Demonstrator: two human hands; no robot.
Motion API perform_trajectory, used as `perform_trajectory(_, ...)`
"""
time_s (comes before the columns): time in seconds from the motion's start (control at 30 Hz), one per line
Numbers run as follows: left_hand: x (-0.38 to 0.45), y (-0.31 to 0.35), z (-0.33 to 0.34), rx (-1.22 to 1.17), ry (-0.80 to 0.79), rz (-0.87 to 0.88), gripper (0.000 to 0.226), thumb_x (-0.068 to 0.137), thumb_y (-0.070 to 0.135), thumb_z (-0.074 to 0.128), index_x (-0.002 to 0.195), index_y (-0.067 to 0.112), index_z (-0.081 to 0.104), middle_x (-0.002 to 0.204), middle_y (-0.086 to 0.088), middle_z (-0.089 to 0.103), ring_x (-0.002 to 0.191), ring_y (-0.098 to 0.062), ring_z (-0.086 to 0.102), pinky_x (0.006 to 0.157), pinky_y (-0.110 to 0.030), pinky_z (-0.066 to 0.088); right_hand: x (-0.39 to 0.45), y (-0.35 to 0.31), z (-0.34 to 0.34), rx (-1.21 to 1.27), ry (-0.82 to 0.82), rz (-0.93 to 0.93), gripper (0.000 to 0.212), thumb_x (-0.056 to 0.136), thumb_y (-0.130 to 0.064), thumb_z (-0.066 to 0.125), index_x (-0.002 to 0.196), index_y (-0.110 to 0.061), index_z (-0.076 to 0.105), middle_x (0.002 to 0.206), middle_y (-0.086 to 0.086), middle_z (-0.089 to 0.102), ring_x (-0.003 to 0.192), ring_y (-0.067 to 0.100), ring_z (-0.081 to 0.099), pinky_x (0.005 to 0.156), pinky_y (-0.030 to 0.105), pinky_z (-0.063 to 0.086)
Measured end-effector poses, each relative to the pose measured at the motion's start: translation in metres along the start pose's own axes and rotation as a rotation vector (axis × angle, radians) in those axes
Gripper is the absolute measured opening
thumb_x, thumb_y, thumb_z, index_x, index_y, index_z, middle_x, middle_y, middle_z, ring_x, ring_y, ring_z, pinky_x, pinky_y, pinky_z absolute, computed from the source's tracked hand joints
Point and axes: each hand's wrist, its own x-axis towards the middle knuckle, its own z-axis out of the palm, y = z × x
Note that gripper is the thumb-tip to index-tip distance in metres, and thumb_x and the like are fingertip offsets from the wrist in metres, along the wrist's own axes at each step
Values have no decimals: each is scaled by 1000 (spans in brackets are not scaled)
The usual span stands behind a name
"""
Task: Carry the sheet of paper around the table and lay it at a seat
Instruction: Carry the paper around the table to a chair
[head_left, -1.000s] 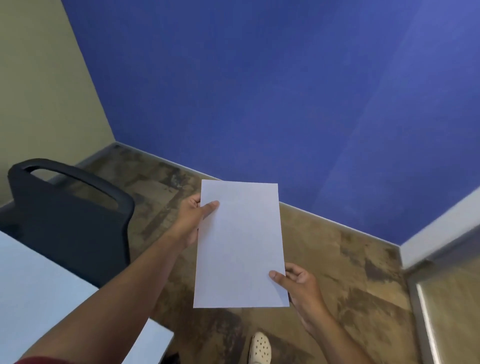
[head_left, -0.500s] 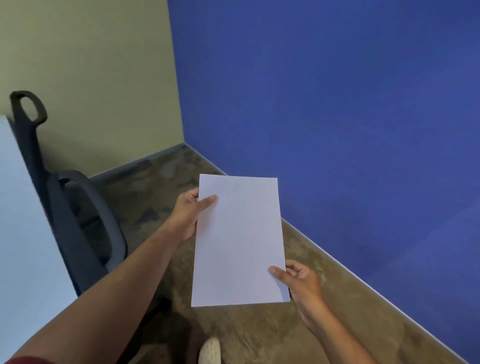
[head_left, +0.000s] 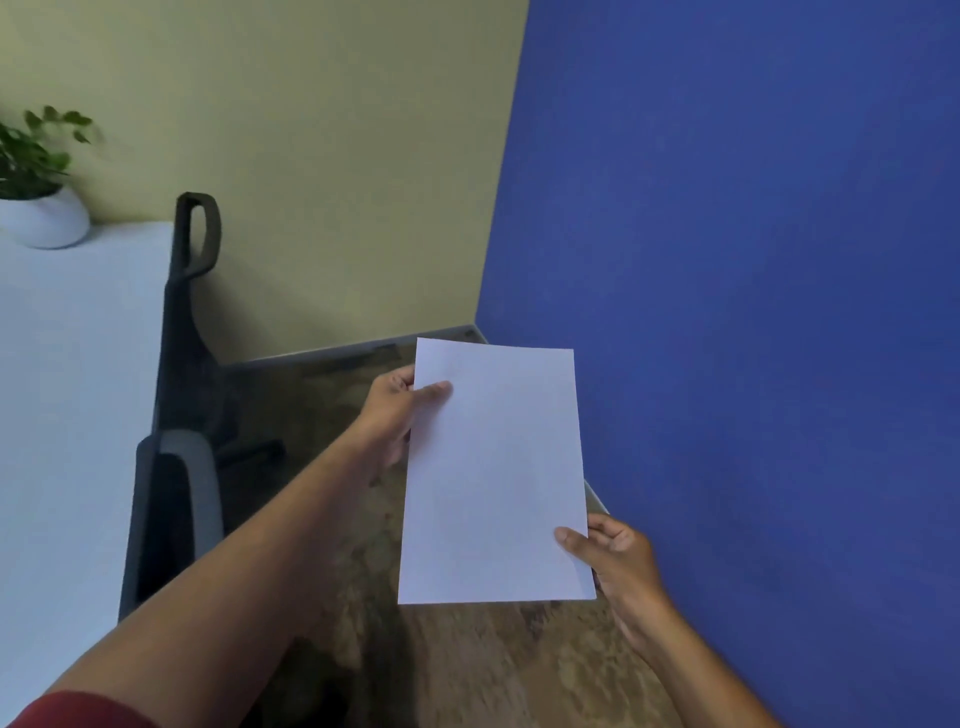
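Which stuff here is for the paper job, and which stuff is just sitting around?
For the job:
sheet of paper, pinched by the left hand and right hand
white table
black chair, the seat beside it

Just sitting around:
potted plant on the table
blue wall
yellow wall

Blue wall (head_left: 753, 260) meeting yellow-green wall (head_left: 322, 156), brown mottled floor (head_left: 493, 670), black chair (head_left: 182, 415), potted plant (head_left: 41, 176)

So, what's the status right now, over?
Left hand pinches paper top edge, right hand pinches bottom corner. Paper over floor. Chair at table on left.
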Motion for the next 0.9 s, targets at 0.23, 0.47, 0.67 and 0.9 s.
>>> perform_trajectory(0.23, 92, 48, -55, 31, 139, 68, 23, 101, 4, 71, 123, -2, 76, 118, -26, 79, 100, -42, 78, 95, -59, 63, 127, -51, 62, -12, -159, -2, 18, 91, 2, 78, 109, 3, 75, 103, 13, 84, 94, 29, 82, 84, 35, 67)
perform_trajectory(0.47, 170, 81, -120, 24, 334, 128, 24, 101, 5, 72, 124, -1, 77, 120, -22, 80, 106, -42, 79, 94, -54, 64, 278, -84, 139, -50, -343, 0, 17, 89, 2, 79, 106, 3, 74, 103, 14, 84, 106, 39, 78, 105, 52, 58)
perform_trajectory(0.67, 225, 126, -173, 15, 598, 199, 22, 100, 3, 73, 121, 2, 78, 116, -19, 82, 99, -35, 79, 92, -49, 65, 396, -141, 224, -126, -584, -21, 18, 89, 2, 80, 106, 3, 75, 103, 13, 84, 102, 38, 80, 99, 49, 62)
perform_trajectory(0.9, 252, 169, -237, -27, 783, 251, 26, 100, 3, 73, 126, 4, 77, 118, -15, 82, 101, -33, 80, 91, -45, 66, 476, -190, 325, -201, -760, -58, 19, 89, -3, 82, 106, -2, 76, 102, 10, 85, 95, 33, 82, 94, 47, 63)
